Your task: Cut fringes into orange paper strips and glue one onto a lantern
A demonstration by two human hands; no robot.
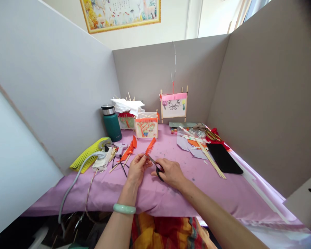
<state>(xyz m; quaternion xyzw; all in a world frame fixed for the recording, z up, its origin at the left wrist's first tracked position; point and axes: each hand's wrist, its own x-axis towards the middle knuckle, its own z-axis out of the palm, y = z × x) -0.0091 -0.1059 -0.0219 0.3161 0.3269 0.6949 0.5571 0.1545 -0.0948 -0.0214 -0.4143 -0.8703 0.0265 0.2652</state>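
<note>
Between the fingertips of my left hand (139,166) is the lower end of an orange paper strip (150,146), its right edge cut into a fringe. My right hand (170,173) grips black-handled scissors (159,170), whose blades reach the strip right beside my left fingers. Whether the blades are fully closed is too small to tell. Another piece of orange paper (131,149) lies to the left of the strip. Behind it stands a small stick-framed paper lantern (146,127) with a drawn tree and orange fringe along its top.
A glue gun (121,149), power strip (103,159) with cables, yellow mesh (89,155) and green bottle (112,122) are on the left. Another lantern (173,108) hangs from a wire at the back. Wooden sticks (209,159) and a black tablet-like slab (224,158) lie right. Grey panels surround the table.
</note>
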